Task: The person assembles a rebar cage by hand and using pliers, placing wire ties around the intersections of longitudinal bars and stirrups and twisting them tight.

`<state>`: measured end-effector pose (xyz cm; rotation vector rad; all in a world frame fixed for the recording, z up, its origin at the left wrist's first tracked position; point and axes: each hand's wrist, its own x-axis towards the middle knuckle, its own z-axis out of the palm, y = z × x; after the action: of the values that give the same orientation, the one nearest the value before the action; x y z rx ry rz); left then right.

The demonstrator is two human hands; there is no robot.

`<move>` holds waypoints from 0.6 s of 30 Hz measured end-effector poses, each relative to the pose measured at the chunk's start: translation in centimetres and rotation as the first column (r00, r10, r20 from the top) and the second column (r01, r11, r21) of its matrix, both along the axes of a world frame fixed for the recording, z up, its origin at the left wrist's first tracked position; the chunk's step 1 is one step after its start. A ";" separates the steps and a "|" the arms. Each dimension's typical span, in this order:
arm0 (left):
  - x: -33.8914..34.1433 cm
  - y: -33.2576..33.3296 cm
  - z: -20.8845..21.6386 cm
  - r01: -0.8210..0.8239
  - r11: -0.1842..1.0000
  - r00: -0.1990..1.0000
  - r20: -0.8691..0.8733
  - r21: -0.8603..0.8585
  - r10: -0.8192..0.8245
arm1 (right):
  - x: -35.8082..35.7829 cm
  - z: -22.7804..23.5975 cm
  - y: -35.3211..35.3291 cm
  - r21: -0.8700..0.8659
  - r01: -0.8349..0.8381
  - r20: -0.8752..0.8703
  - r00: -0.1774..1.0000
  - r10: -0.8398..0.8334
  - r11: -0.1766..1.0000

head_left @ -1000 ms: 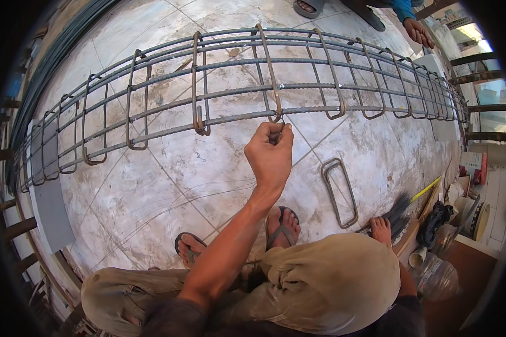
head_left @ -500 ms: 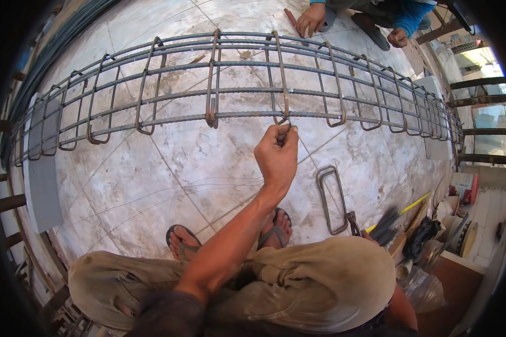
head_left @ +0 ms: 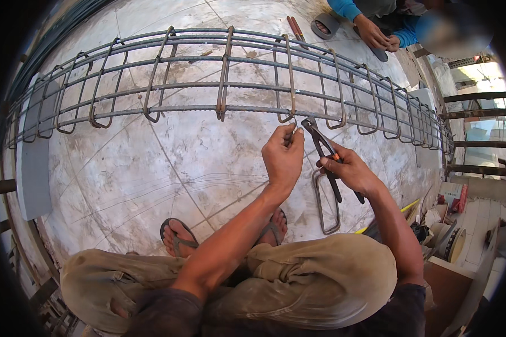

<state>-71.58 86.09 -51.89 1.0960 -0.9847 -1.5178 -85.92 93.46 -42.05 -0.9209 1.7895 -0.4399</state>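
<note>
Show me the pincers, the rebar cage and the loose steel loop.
Pincers (head_left: pixel 316 135): head view, near the pivot.
Rebar cage (head_left: pixel 223 84): head view, where a stirrup crosses a long bar.
Loose steel loop (head_left: pixel 319 202): head view, on its left side.

Sight lines partly obstructed from here.
Co-worker's head (head_left: pixel 455 31) blurred; rebar bundle (head_left: pixel 62 39) cropped above; nippers (head_left: pixel 319 141) overlap loose stirrup (head_left: pixel 319 203).

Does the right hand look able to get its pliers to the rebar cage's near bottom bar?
Probably yes: the right hand holds the pliers with their head close to the near bottom bar, and nothing seems to stand between them. The left hand is just beside the pliers' head.
</note>
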 end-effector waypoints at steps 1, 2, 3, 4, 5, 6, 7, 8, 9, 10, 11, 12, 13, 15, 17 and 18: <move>0.1 0.1 0.0 0.005 1.000 1.000 0.005 0.004 -0.005 | 0.0 0.0 -0.5 -0.001 -0.021 -0.013 1.000 0.021 1.000; 0.1 0.2 0.1 0.006 1.000 1.000 0.010 0.006 -0.006 | 0.1 0.1 -0.9 0.036 -0.020 -0.053 0.998 0.022 0.999; 0.2 0.3 0.1 0.006 1.000 1.000 0.000 0.012 -0.006 | 0.2 0.4 -1.4 -0.005 -0.102 -0.083 0.991 0.101 0.995; 0.1 0.2 0.2 0.009 1.000 1.000 -0.006 0.013 -0.008 | 0.5 0.7 -1.9 -0.008 -0.154 -0.137 0.979 0.152 0.988; 0.2 0.2 0.2 0.026 0.998 0.999 0.020 0.058 -0.027 | 0.8 1.1 -2.2 0.018 -0.195 -0.193 0.962 0.195 0.981; 0.2 0.1 0.2 0.024 0.999 1.000 0.004 0.028 -0.024 | 1.0 1.5 -2.8 0.010 -0.213 -0.245 0.947 0.209 0.977; 0.2 0.1 0.2 0.038 0.998 0.999 0.019 0.050 -0.039 | 1.3 1.9 -3.1 0.036 -0.216 -0.295 0.930 0.217 0.976; 0.2 -0.1 0.2 0.057 0.996 0.998 0.029 0.063 -0.059 | 1.5 2.2 -3.4 0.059 -0.218 -0.347 0.910 0.225 0.974; 0.2 -0.1 0.2 0.032 0.998 0.999 0.025 0.052 -0.034 | 1.8 2.4 -3.6 0.052 -0.228 -0.372 0.899 0.231 0.972; 0.1 -0.2 0.2 0.015 0.999 1.000 0.017 0.037 -0.016 | 2.0 2.5 -3.7 0.046 -0.237 -0.397 0.887 0.235 0.970; 0.0 -0.2 0.3 0.017 0.999 1.000 0.009 0.027 -0.017 | 2.2 2.6 -3.7 0.041 -0.244 -0.422 0.875 0.238 0.969; -0.1 -0.1 0.4 -0.017 0.999 1.000 -0.005 0.049 0.017 | 2.4 2.5 -3.7 0.062 -0.230 -0.422 0.876 0.234 0.971; -0.3 0.0 0.5 -0.032 0.997 0.999 -0.018 0.075 0.034 | 2.6 2.3 -3.7 0.084 -0.215 -0.423 0.876 0.230 0.973; -0.7 0.3 0.9 -0.046 0.983 0.996 -0.066 0.178 0.059 | 2.9 1.8 -3.6 0.087 -0.101 -0.247 0.962 0.119 0.991; -1.1 0.8 1.5 0.032 0.928 0.991 -0.135 0.370 0.020 | 3.2 1.3 -3.3 0.056 -0.008 -0.061 0.998 0.011 0.998; -1.1 0.7 1.6 0.114 0.936 0.981 -0.187 0.332 -0.053 | 3.2 1.1 -3.1 0.082 0.054 0.006 0.999 -0.054 0.995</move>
<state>-72.69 86.78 -50.33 1.1457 -0.6674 -1.8702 -82.67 90.38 -40.94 -0.8145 1.8149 -0.4013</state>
